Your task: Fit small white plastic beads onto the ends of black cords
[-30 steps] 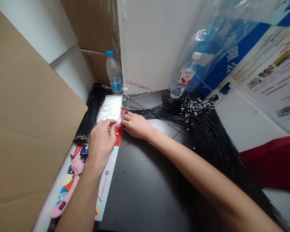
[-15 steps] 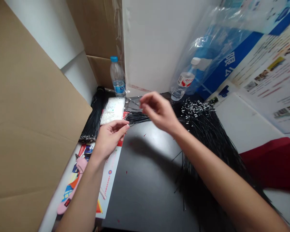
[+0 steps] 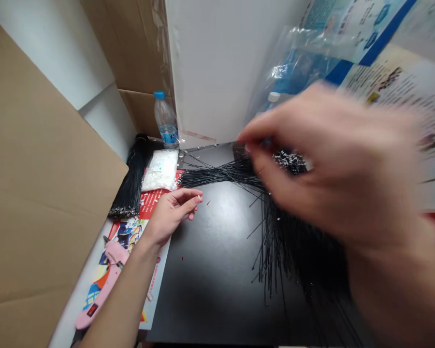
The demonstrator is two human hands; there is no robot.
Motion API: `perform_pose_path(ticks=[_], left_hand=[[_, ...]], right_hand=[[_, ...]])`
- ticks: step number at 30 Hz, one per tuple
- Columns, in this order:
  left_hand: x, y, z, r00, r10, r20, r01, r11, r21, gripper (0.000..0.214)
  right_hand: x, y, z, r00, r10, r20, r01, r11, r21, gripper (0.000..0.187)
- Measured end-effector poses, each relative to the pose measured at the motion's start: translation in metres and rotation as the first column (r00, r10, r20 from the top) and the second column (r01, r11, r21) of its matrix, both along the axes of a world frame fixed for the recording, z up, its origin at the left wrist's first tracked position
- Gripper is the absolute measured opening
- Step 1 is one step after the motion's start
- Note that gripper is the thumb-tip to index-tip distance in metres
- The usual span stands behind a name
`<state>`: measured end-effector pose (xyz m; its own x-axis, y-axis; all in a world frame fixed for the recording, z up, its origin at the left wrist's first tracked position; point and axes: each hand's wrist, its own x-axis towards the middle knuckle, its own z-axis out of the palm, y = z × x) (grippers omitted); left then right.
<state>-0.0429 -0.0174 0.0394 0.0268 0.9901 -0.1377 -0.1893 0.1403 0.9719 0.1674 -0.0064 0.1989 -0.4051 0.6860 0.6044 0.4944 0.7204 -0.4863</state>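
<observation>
My left hand [image 3: 174, 211] lies on the black tabletop [image 3: 210, 270] at the edge of a red and colourful leaflet [image 3: 150, 203], fingers loosely stretched out with nothing seen in them. Just beyond it are a clear bag of small white parts [image 3: 161, 169] and the ends of a fan of thin black cords [image 3: 217, 175]. My right hand [image 3: 329, 164] is raised close to the camera and blurred. Its thumb and fingers are pinched together above the cords with white tips [image 3: 288, 159]. What it pinches is not visible.
A tied bundle of black cords [image 3: 130, 183] lies by the cardboard wall [image 3: 39, 193] on the left. A water bottle [image 3: 166, 121] stands at the back; another bottle cap [image 3: 273, 96] shows behind a plastic bag. A pink glue gun [image 3: 101, 285] lies near the front left.
My right hand has lifted off the cord ends and swung up toward the camera, pinched. My left hand has dropped from the bag of parts to rest on the table.
</observation>
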Motion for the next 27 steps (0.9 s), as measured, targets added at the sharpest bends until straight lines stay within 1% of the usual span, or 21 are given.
perform_pose_path(ticks=[1, 2, 3, 5, 6, 7, 9, 10, 12, 16, 18, 20, 22, 24, 27], left_hand=[[0.001, 0.0, -0.001, 1.0, -0.008, 0.007, 0.008, 1.0, 0.002, 0.027], [0.003, -0.001, -0.002, 1.0, -0.017, 0.011, 0.017, 1.0, 0.003, 0.027], [0.004, -0.001, -0.003, 0.999, -0.031, 0.012, 0.031, 1.0, 0.003, 0.026], [0.007, -0.001, -0.006, 0.997, -0.078, 0.018, 0.078, 0.997, -0.002, 0.025], [0.008, -0.001, -0.007, 0.994, -0.107, 0.024, 0.107, 0.994, -0.007, 0.025], [0.009, -0.001, -0.008, 0.99, -0.135, 0.032, 0.136, 0.991, -0.013, 0.024], [0.011, -0.002, -0.011, 0.982, -0.186, 0.045, 0.187, 0.982, -0.022, 0.023], [0.012, -0.002, -0.012, 0.978, -0.202, 0.047, 0.204, 0.979, -0.025, 0.023], [0.013, -0.002, -0.013, 0.973, -0.225, 0.051, 0.227, 0.973, -0.031, 0.021], [0.016, -0.001, -0.016, 0.964, -0.256, 0.077, 0.26, 0.964, -0.053, 0.02], [0.018, 0.0, -0.017, 0.963, -0.255, 0.088, 0.26, 0.964, -0.052, 0.022], [0.02, 0.001, -0.017, 0.97, -0.233, 0.064, 0.236, 0.971, -0.041, 0.023], [0.023, 0.0, -0.015, 0.98, -0.2, 0.005, 0.2, 0.979, -0.032, 0.024], [0.026, 0.0, -0.013, 0.984, -0.17, -0.054, 0.169, 0.985, -0.029, 0.024], [0.029, -0.002, -0.012, 0.986, -0.146, -0.084, 0.144, 0.989, -0.038, 0.024]], right_hand=[[-0.003, 0.002, -0.019, 0.986, -0.007, 0.166, -0.003, 0.998, 0.059, 0.015], [-0.004, 0.004, -0.04, 0.975, 0.047, 0.217, -0.058, 0.997, 0.043, 0.017], [-0.005, 0.005, -0.062, 0.975, 0.085, 0.206, -0.09, 0.996, 0.011, 0.017], [-0.003, 0.005, -0.103, 0.991, 0.065, 0.115, -0.053, 0.993, -0.105, 0.015], [-0.001, 0.004, -0.12, 0.999, 0.019, 0.039, -0.011, 0.98, -0.197, 0.014], [0.0, 0.002, -0.134, 0.999, -0.021, -0.03, 0.012, 0.955, -0.295, 0.012], [0.002, -0.003, -0.153, 0.987, -0.078, -0.144, 0.006, 0.895, -0.446, 0.01], [0.002, -0.005, -0.159, 0.979, -0.086, -0.182, -0.016, 0.87, -0.494, 0.01], [0.001, -0.008, -0.165, 0.967, -0.08, -0.242, -0.069, 0.832, -0.55, 0.011], [-0.002, -0.01, -0.17, 0.929, -0.086, -0.359, -0.163, 0.776, -0.609, 0.011], [-0.002, -0.01, -0.173, 0.919, -0.091, -0.385, -0.187, 0.757, -0.626, 0.011], [-0.002, -0.01, -0.175, 0.918, -0.089, -0.387, -0.197, 0.745, -0.638, 0.011], [-0.002, -0.01, -0.178, 0.919, -0.093, -0.384, -0.194, 0.741, -0.643, 0.012], [-0.003, -0.011, -0.179, 0.919, -0.109, -0.378, -0.177, 0.743, -0.645, 0.012], [-0.003, -0.011, -0.181, 0.919, -0.126, -0.374, -0.158, 0.75, -0.642, 0.012]])
